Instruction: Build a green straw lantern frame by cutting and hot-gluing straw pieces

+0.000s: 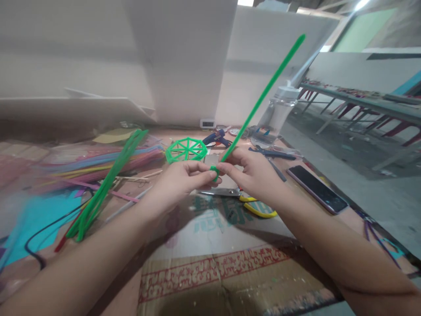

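Between my two hands is a green pipe cleaner (269,87), its long straight end rising up to the right and its lower end bent into a small coil. The fingers of my left hand (187,177) pinch the coiled end. My right hand (245,169) grips the stem just above the coil, thumb and forefinger pressed together. Behind my hands lies a green wheel-shaped piece (187,149) with spokes, made of pipe cleaners. Under my right hand are scissors (226,192) with yellow handles. A bundle of green pipe cleaners (108,188) lies beyond my left forearm.
On the right are a phone (317,188), a clear water bottle (276,114) and dark pliers (276,153). A blue glue gun (215,138) and a small digital clock (208,124) stand at the back. Coloured pipe cleaners (131,162) and a blue sheet (49,219) spread on the left.
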Tool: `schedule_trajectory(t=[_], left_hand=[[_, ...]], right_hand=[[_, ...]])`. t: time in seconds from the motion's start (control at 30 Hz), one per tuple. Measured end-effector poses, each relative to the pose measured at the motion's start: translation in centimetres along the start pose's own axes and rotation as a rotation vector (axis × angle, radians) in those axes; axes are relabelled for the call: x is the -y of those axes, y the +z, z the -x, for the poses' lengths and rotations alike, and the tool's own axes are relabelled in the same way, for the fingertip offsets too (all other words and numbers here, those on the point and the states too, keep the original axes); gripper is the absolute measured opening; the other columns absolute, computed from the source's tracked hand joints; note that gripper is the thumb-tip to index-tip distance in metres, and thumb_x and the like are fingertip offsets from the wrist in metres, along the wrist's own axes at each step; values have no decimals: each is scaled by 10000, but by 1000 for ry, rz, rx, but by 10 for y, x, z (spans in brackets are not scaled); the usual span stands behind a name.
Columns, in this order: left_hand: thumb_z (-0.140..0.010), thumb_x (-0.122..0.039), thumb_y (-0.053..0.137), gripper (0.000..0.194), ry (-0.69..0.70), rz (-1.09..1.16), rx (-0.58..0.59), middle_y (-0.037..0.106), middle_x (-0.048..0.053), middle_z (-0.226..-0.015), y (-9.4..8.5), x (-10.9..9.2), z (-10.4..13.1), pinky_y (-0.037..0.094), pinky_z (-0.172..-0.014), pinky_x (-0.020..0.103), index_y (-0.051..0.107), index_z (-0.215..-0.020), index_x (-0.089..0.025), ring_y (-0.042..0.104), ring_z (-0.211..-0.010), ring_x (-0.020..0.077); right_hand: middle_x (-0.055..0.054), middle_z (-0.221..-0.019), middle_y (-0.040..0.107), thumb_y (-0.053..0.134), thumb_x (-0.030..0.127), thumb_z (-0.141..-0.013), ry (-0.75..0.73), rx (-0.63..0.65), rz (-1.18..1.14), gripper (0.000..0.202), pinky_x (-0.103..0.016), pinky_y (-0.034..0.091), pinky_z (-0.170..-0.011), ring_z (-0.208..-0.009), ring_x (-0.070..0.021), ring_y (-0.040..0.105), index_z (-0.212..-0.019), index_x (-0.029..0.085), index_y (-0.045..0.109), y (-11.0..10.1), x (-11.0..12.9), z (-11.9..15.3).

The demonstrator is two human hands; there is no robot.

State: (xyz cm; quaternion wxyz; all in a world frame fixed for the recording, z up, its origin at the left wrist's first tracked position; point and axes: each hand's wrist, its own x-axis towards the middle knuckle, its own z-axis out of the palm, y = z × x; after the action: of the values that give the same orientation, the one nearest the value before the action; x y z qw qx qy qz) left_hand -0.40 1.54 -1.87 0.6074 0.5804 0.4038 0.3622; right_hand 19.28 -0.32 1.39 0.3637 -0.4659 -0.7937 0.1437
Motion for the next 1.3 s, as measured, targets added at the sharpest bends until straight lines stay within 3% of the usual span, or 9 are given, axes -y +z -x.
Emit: schedule_trajectory(t=[0.3,0.57,0.7,0.87,1.0,1.13,1.3], left_hand=[[-772,-398,828,195,25,-46,16,806,13,-823,-1,0,0,573,-819,291,798,-849,-221,743,-773,163],[-819,-418,778,216,84,-156,-18,797,24,-807,-1,-4,3,524,-790,303,777,-814,-202,722,-786,177],[-803,-418,793,225,32,-110,-47,805,33,-831,0,-5,4,526,-788,301,768,-845,-198,727,-794,176],[-801,-433,798,247,22,-103,-44,810,45,-856,0,-4,3,527,-800,310,765,-863,-196,737,-820,189],[-813,-451,796,264,27,-125,-49,807,40,-853,0,-3,4,519,-815,313,764,-866,-194,739,-831,193],[-797,-471,816,286,14,-83,-57,799,19,-825,2,-3,6,512,-792,295,748,-852,-199,737,-807,181],[-817,-479,805,280,33,-105,-45,798,6,-839,0,-2,5,508,-829,289,741,-843,-207,738,-834,172]], right_hand=[[-9,-752,710,665,211,-927,-19,-28,-10,171,-267,450,-651,-719,-157,638,-762,191,624,2,3,1],[-23,-814,712,573,325,-982,44,82,-281,166,-322,550,-747,-772,-171,703,-899,191,628,-6,-11,0],[-57,-947,747,612,322,-949,74,141,-103,131,-367,564,-830,-893,-207,724,-963,199,654,-18,-33,11],[-109,-1079,751,596,290,-955,231,345,137,253,-421,564,-908,-1006,-250,714,-1168,180,676,-32,-67,42],[-140,-1272,700,622,250,-932,147,501,253,412,-477,515,-1022,-1163,-294,668,-1340,204,656,-42,-80,58],[-131,-1385,670,574,158,-910,58,587,233,499,-444,499,-1073,-1248,-289,641,-1401,213,643,-48,-79,62],[-158,-1285,686,526,11,-806,-65,545,302,684,-413,523,-988,-1128,-267,663,-1456,203,614,-34,-93,72]])
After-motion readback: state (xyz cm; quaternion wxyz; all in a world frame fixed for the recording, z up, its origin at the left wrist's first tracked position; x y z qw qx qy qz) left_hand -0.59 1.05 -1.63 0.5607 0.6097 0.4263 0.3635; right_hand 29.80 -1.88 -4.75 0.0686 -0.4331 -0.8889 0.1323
